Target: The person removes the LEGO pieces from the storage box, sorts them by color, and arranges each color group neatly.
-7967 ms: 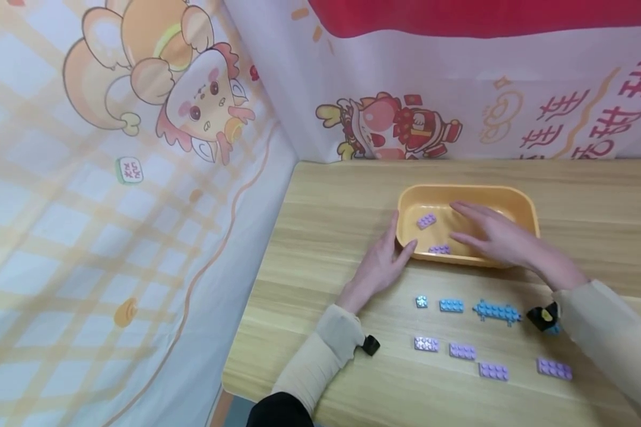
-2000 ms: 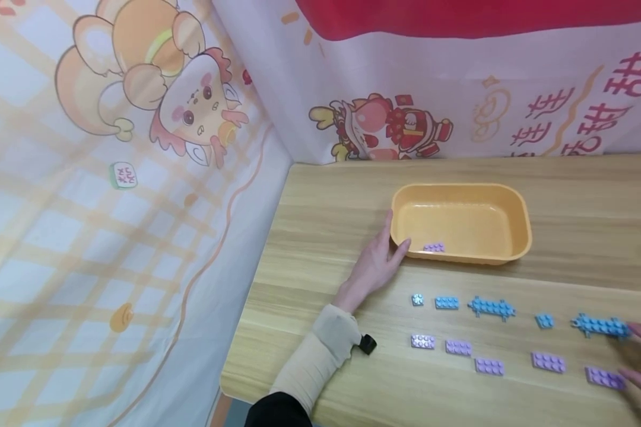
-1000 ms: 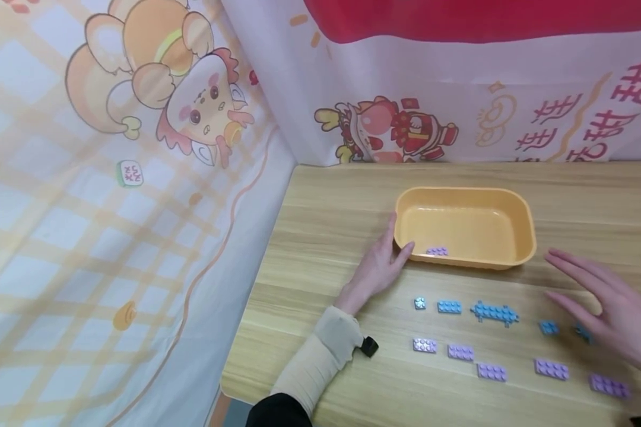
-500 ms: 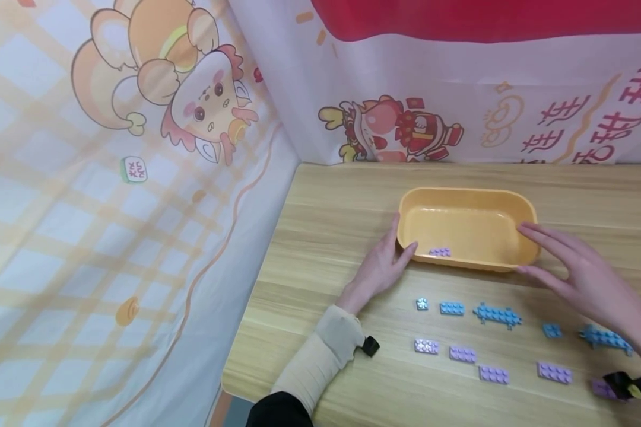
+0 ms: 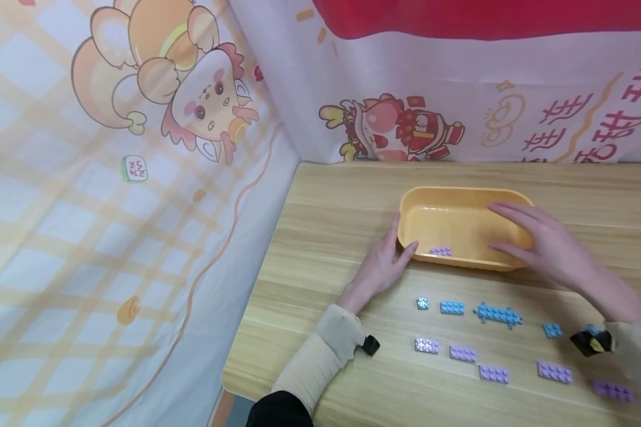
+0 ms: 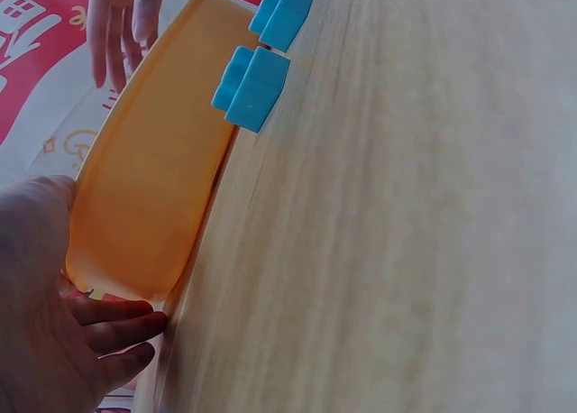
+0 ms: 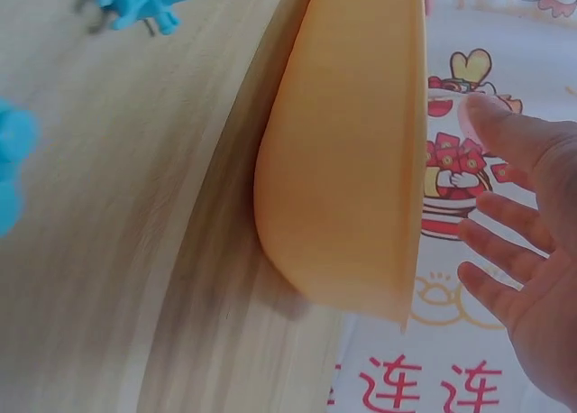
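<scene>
The orange plastic bin (image 5: 470,264) stands on the table, with one purple building brick (image 5: 440,251) inside by its near wall. My left hand (image 5: 376,270) grips the bin's near left corner, thumb at the front rim and fingers along the end wall; in the left wrist view these fingers (image 6: 117,332) lie against the bin's end. Over the bin's right part, my right hand (image 5: 550,243) hovers with fingers spread and nothing in them. The right wrist view shows that hand (image 7: 532,224) beyond the rim, its fingers loosely apart.
Nearer me lies a row of blue pieces, including a small brick (image 5: 422,303), a longer brick (image 5: 452,308) and a legged piece (image 5: 498,315). Another blue piece is partly hidden by the black wrist strap (image 5: 592,343). Purple bricks (image 5: 462,354) form a row in front.
The bin held two purple bricks at first and now holds one. My right hand touched a blue piece and a purple brick at far right, then came back left over the bin.
</scene>
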`<state>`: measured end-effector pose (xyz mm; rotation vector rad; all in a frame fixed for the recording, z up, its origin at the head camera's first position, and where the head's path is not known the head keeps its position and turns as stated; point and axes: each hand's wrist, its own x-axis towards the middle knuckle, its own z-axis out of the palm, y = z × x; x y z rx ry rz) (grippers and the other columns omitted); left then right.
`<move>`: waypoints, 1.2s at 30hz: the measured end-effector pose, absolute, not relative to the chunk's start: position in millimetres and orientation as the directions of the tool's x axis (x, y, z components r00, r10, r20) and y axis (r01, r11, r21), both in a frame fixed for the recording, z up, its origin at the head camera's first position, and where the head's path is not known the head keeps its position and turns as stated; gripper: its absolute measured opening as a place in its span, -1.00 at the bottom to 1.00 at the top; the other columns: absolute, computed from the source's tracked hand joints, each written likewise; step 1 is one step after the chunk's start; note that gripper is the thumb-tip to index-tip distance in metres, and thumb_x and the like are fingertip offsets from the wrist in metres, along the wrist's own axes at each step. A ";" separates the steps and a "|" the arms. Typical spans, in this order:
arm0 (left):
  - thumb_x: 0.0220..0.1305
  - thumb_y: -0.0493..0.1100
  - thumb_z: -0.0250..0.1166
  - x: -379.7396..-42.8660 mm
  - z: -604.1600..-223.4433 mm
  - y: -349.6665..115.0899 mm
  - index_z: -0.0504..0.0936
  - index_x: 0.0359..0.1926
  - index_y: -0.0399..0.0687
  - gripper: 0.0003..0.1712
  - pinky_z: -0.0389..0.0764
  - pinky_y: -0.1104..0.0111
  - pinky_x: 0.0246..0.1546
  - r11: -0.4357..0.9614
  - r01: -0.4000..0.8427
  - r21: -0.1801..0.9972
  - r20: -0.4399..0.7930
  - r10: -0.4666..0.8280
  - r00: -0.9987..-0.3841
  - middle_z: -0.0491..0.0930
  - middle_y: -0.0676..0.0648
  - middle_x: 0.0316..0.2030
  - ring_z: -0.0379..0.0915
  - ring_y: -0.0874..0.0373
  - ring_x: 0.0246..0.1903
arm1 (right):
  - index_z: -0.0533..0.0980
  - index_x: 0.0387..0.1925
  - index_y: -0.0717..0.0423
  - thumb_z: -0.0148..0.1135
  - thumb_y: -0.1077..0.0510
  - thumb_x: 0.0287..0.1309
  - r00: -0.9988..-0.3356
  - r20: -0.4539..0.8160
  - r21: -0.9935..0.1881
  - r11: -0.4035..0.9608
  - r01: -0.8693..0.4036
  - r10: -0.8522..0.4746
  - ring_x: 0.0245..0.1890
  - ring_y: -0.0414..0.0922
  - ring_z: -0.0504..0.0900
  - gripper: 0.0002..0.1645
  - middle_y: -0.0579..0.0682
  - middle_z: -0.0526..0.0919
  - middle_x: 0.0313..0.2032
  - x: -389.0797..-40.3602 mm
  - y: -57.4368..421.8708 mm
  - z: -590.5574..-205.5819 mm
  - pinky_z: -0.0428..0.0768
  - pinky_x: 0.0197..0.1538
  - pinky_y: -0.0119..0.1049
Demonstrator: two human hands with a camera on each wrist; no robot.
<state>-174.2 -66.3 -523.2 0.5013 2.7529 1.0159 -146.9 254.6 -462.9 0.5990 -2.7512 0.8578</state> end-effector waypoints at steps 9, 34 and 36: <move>0.70 0.43 -0.10 -174.8 -522.9 -65.1 -0.34 0.82 0.18 0.01 0.27 0.15 0.75 0.714 0.252 0.654 -0.038 0.363 -0.931 0.07 -0.07 0.76 0.21 -0.03 0.70 | 0.48 0.51 0.23 0.71 0.20 0.13 -0.904 0.203 -0.517 0.743 -0.425 -0.376 0.43 0.46 0.49 -0.05 0.43 0.53 0.45 -167.7 237.0 -466.2 0.49 0.43 0.56; 0.70 0.43 -0.11 -174.4 -523.4 -65.8 -0.34 0.82 0.20 0.00 0.37 0.12 0.71 0.729 0.241 0.641 -0.049 0.353 -0.934 0.14 -0.11 0.75 0.28 -0.06 0.66 | 0.80 0.01 0.16 0.69 0.14 0.12 -0.817 -0.012 -0.427 0.741 -0.518 -0.577 0.25 0.32 0.67 -0.58 0.26 0.79 0.14 -204.5 195.8 -485.6 0.57 0.40 0.47; 0.71 0.42 -0.10 -174.9 -523.5 -66.0 -0.34 0.82 0.18 0.00 0.37 0.12 0.70 0.726 0.243 0.643 -0.046 0.354 -0.934 0.15 -0.11 0.74 0.29 -0.07 0.66 | 0.81 0.00 0.14 0.69 0.16 0.10 -0.812 -0.015 -0.433 0.735 -0.521 -0.584 0.25 0.31 0.67 -0.59 0.25 0.79 0.13 -206.7 192.8 -486.3 0.55 0.40 0.49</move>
